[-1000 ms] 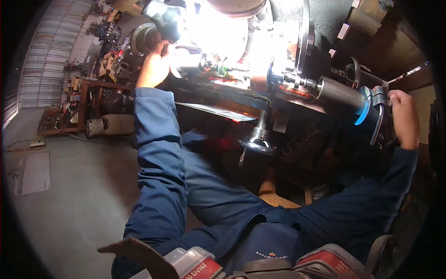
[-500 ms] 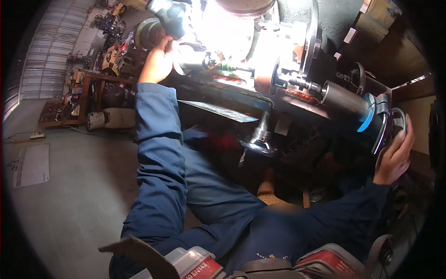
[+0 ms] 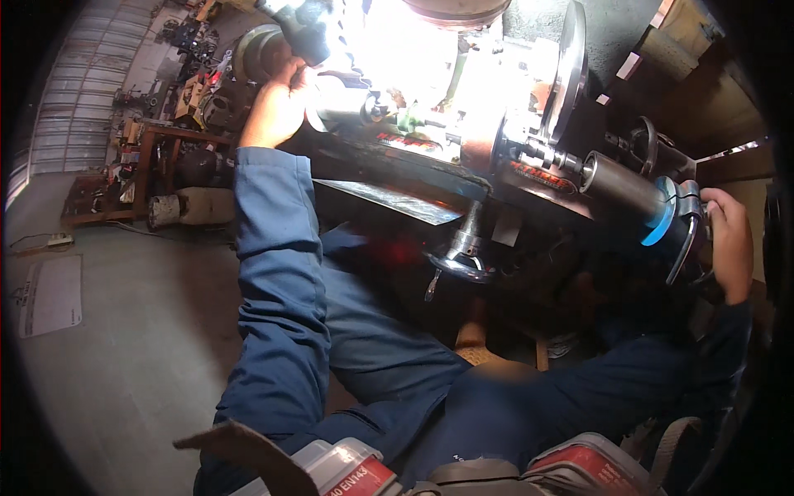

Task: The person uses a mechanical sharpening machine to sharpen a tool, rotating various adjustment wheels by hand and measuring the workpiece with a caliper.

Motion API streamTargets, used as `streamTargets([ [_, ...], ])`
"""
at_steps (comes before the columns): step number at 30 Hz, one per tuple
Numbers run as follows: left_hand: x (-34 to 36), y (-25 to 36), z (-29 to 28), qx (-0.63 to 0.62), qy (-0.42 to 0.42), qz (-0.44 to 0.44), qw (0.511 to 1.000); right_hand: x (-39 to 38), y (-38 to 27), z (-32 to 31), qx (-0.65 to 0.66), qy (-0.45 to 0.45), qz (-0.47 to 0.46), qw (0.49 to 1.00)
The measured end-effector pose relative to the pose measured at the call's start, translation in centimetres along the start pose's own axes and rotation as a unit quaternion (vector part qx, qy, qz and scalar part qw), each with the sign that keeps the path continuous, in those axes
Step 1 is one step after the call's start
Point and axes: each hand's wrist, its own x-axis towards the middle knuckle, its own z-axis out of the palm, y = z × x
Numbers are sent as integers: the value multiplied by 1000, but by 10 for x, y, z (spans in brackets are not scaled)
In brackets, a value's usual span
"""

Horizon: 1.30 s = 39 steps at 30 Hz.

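I stand at a metal lathe (image 3: 463, 149) lit by a bright glare. My left hand (image 3: 277, 107) reaches up in a blue sleeve and grips a dark lever handle (image 3: 302, 29) near the headstock. Far right, my right hand (image 3: 732, 244) is closed on the rim of the tailstock handwheel (image 3: 686, 227), just behind a blue ring on the grey tailstock barrel (image 3: 620, 186). A large metal disc (image 3: 566, 70) stands on edge above the barrel. Below the bed hangs a shiny carriage handwheel (image 3: 463, 256).
A wooden bench with scrap parts and tools (image 3: 141, 157) stands at the left over a grey concrete floor (image 3: 124, 347). A white sheet (image 3: 50, 293) lies on the floor. My blue-clad legs fill the lower middle, with a red and grey pouch (image 3: 579, 471) at my waist.
My right hand has shifted around the tailstock handwheel, dropping low on its rim and coming back up. My left hand has stayed on the lever.
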Motion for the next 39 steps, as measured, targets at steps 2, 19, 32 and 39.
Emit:
streamTargets([
  [2,6,0,6,2,41,79,996,19,39,-2,128,-134,20,982],
  [19,6,8,1,-29,-30,7,999,97,26,10,70,-536,-8,841],
  [32,9,0,0,-8,-43,2,999,80,33,12,44,-417,-158,894],
  [39,9,-4,2,18,-24,21,999,64,56,9,3,-226,-322,919],
])
